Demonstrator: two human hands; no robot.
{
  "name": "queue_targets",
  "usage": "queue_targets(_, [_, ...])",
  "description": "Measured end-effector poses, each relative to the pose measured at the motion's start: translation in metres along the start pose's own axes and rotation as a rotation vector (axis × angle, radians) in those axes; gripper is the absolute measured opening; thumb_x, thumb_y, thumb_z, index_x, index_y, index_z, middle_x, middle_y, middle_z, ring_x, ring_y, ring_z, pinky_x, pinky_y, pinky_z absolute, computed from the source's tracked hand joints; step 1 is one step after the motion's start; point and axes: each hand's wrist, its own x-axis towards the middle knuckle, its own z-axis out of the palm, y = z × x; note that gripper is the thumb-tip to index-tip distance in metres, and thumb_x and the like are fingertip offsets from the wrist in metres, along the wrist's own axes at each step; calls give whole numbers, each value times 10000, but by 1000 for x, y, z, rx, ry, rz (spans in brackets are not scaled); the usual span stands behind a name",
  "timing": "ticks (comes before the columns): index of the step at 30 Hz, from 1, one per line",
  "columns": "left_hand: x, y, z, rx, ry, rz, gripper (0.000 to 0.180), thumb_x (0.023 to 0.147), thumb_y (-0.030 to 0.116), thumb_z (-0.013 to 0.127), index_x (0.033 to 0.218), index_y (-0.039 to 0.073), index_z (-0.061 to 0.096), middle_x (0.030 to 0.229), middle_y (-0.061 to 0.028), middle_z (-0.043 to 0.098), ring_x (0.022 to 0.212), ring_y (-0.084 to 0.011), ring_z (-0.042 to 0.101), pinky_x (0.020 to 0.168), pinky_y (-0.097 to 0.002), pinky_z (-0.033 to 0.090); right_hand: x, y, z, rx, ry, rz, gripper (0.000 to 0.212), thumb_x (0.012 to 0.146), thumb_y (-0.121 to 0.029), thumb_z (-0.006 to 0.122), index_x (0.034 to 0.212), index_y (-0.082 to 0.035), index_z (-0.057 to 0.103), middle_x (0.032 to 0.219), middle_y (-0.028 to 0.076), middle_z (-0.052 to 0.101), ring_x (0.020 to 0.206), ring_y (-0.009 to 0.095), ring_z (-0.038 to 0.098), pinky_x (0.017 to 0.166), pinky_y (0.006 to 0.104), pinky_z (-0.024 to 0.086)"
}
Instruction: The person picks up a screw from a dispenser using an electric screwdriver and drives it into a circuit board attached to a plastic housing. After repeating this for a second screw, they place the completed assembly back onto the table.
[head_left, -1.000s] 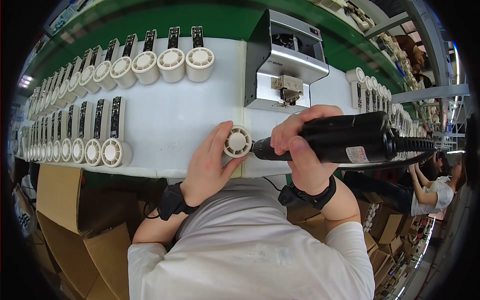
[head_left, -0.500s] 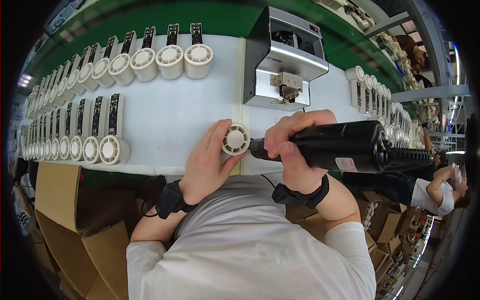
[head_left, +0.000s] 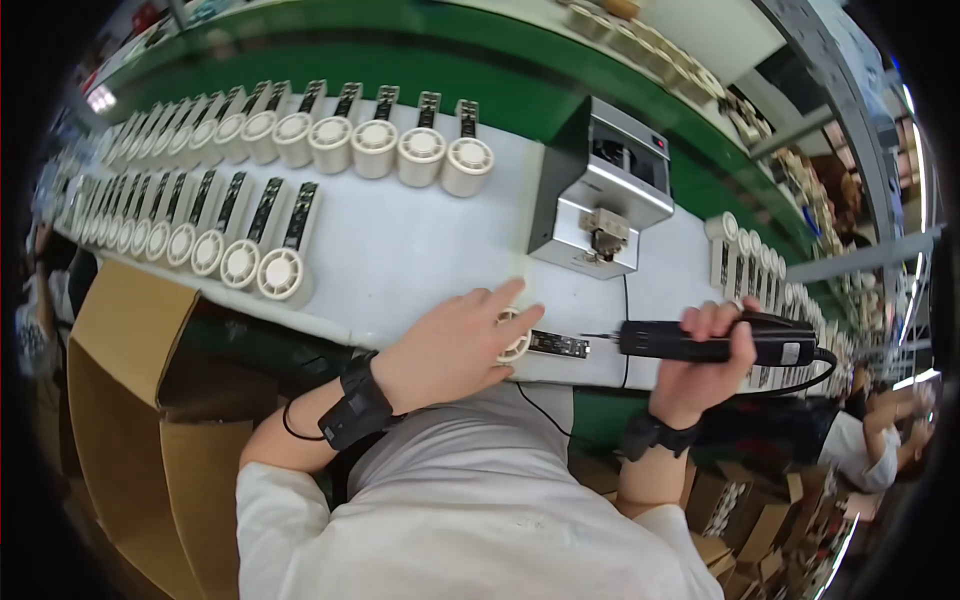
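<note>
A white device [head_left: 514,350] with a round, slotted head lies on the bench, its handle with an exposed dark circuit board [head_left: 560,344] pointing right. My left hand [head_left: 440,350] grips the round head, thumb on the near side and fingers over the top, partly covering it. In my right hand [head_left: 705,355] is a black electric screwdriver [head_left: 665,341], held level with fingers wrapped round its body. Its thin bit points left, close to the handle's end; whether it touches cannot be made out. A cable leaves the tool's right end.
Behind stands a silver-and-black screw feeder [head_left: 605,195]. Rows of similar white devices [head_left: 375,150] stand at the left, with more [head_left: 745,255] at the right. An open cardboard box [head_left: 130,350] sits below the bench at left. Another person [head_left: 870,440] is at far right.
The device has turned so its circuit-board handle shows, pointing right. My right hand and the screwdriver have drawn back to the right, away from the round head. The whole view has shifted.
</note>
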Motion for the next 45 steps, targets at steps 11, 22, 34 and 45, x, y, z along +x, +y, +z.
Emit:
queue_targets(11, [-70,-35,-72,242,125,-176,504,626,288,835,976,14,596,1019,-145,585,983,-325,571,939,-466,436,21,21,-177,136,609,178,87,908,-121,541,888,-51,494,744,12,476,674,135,489,676,293,468])
queue_targets(22, [-77,-66,-54,665,479,-311,433,664,270,806,926,2,590,1151,-175,532,1155,-349,497,1091,-573,283,10,27,-190,187,635,192,117,885,-125,580,824,-70,497,698,14,510,636,140,497,663,300,467])
queue_targets(34, [-6,21,-71,476,382,-114,571,721,168,769,1202,-34,535,1303,-225,498,1225,-404,458,1064,-506,331,6,22,-162,306,718,213,147,871,-153,628,934,-71,523,733,24,516,675,153,509,684,309,468])
queue_targets(45, [350,120,163,265,62,394,536,792,67,619,1296,-34,470,1351,-264,459,1249,-434,441,1066,-452,372,0,17,-168,413,677,187,223,877,-133,610,1039,-32,494,739,57,524,677,188,531,682,342,479])
